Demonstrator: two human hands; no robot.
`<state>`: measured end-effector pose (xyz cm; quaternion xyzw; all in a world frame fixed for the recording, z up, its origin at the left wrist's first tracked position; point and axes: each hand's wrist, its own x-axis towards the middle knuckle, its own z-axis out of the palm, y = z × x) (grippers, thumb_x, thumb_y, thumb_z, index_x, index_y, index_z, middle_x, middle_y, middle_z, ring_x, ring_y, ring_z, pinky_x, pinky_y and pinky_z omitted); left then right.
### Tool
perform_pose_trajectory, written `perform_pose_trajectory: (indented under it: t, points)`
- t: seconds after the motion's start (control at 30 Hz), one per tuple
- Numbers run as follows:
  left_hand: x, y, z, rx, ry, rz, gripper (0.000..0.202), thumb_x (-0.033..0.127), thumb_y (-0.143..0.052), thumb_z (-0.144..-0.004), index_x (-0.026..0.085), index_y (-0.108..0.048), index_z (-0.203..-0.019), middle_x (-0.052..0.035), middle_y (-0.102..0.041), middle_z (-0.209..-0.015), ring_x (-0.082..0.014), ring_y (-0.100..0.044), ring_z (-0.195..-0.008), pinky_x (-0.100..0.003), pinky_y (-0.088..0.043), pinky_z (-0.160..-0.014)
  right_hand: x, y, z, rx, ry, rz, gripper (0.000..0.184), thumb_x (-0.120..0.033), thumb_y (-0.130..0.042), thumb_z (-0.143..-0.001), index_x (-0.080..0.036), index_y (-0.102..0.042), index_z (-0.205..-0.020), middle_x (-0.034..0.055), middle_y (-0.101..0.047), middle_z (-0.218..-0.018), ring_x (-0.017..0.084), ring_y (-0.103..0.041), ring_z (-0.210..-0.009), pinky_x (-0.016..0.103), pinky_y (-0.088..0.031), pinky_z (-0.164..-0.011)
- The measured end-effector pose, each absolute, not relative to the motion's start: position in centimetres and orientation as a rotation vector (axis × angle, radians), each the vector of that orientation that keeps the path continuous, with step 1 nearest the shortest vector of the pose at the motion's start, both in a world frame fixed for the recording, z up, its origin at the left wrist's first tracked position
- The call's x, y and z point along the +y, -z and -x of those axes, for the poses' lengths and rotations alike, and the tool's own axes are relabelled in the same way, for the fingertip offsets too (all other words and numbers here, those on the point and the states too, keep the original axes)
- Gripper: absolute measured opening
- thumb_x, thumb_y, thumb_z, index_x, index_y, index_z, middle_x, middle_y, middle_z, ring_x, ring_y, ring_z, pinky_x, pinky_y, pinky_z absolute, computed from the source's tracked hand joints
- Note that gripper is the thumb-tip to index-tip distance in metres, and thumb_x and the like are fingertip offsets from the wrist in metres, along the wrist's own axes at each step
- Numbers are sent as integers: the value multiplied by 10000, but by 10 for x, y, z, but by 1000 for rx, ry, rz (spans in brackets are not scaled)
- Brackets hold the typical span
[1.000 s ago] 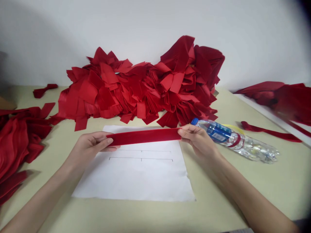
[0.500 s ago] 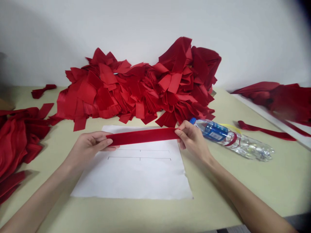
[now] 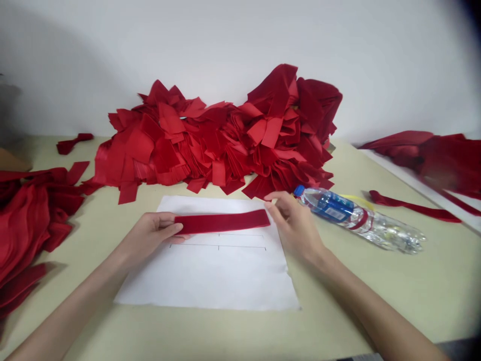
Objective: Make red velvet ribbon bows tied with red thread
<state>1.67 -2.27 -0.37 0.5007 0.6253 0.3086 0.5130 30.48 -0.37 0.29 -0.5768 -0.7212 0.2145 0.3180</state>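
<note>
My left hand (image 3: 150, 234) pinches the left end of a red velvet strip (image 3: 221, 221), which lies across the upper part of a white paper sheet (image 3: 210, 283). My right hand (image 3: 295, 225) is off the strip, its fingertips just beside the strip's right end and above the paper's edge. Under the strip, two thin ruled lines with tick marks (image 3: 218, 246) are drawn on the sheet. Just right of my right hand lies a crumpled clear plastic bottle (image 3: 356, 218) with a blue cap and label.
A large heap of cut red fabric strips (image 3: 214, 145) stands against the white wall. More red fabric (image 3: 30, 215) lies at the left, with a small loose piece (image 3: 71, 144) behind it. A loose strip (image 3: 413, 210) and another bunch (image 3: 428, 155) lie at the right, on the beige table (image 3: 413, 286).
My right hand has let go of the strip's right end and moved slightly off it. That end now sits a little further left, and the strip rests on the paper. My left hand still holds it.
</note>
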Motion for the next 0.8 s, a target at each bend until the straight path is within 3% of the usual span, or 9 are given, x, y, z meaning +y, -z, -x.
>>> perform_pose_trajectory:
  t: [0.1,0.2,0.27,0.47,0.53,0.6,0.67,0.73,0.8]
  points:
    - [-35,2,-37,1370,-673,-1152,250,320,-620,-730,174,-482,-581,66,-470,-514,-143,-622,-639,-234,-510,-617,-26,-4,-278,-2063,-796,1292,201,-374,-457,-885,-193,-544,-886,-9,-580,-716,104,-530,-647,215,-404,-603]
    - [-49,6,-60,1151,-606,-1146,174,293,-583,-762,155,-575,-657,33,-593,-623,-136,-619,-652,-266,-528,-662,-47,-1,-255,-2237,-921,1212,327,-461,-625,-753,-196,-516,-912,9,-613,-852,137,-558,-733,237,-426,-634]
    - [-57,10,-69,1096,-586,-1180,188,283,-575,-770,148,-589,-641,17,-623,-619,-133,-613,-624,-264,-526,-632,-55,1,-248,-2280,-1003,1233,341,-445,-648,-737,-197,-491,-911,2,-608,-821,137,-551,-702,239,-424,-604]
    - [-57,8,-59,1144,-595,-1249,189,272,-636,-733,160,-584,-591,12,-620,-521,-129,-574,-502,-258,-480,-535,-53,-2,-251,-2068,-1356,1091,53,-247,-501,-865,-197,-487,-860,-34,-566,-708,85,-526,-642,200,-423,-582]
    - [-52,-1,-46,1129,-679,-1304,160,259,-651,-726,171,-601,-603,-1,-650,-635,-142,-592,-604,-262,-479,-588,-46,-9,-260,-1917,-1380,1050,79,-242,-506,-860,-200,-477,-921,-52,-513,-640,79,-520,-592,201,-440,-560]
    - [-46,-11,-31,1136,-853,-1305,136,219,-654,-718,179,-609,-597,-22,-667,-929,-186,-595,-872,-273,-477,-724,-36,-19,-273,-1740,-1312,1037,218,-251,-543,-837,-216,-450,-1031,-66,-473,-629,79,-521,-552,206,-460,-523]
    - [-41,-20,-15,1126,-1073,-1163,144,183,-597,-739,181,-608,-595,-24,-645,-1052,-228,-512,-1091,-305,-437,-874,-25,-30,-291,-1604,-1171,1044,328,-248,-589,-802,-235,-435,-1092,-62,-472,-663,82,-530,-544,213,-478,-499]
    - [-36,-25,0,1017,-1250,-988,140,152,-541,-737,184,-590,-611,-21,-658,-868,-227,-516,-1077,-330,-398,-938,-15,-39,-310,-1535,-1025,1090,351,-240,-603,-787,-246,-443,-1099,-51,-498,-692,86,-536,-538,222,-489,-494]
    - [-31,-26,11,932,-1352,-872,168,148,-510,-757,190,-524,-595,8,-546,-614,-190,-562,-902,-316,-410,-895,-6,-45,-328,-1536,-903,1192,356,-250,-605,-783,-254,-452,-1104,-32,-539,-736,93,-545,-528,238,-496,-495]
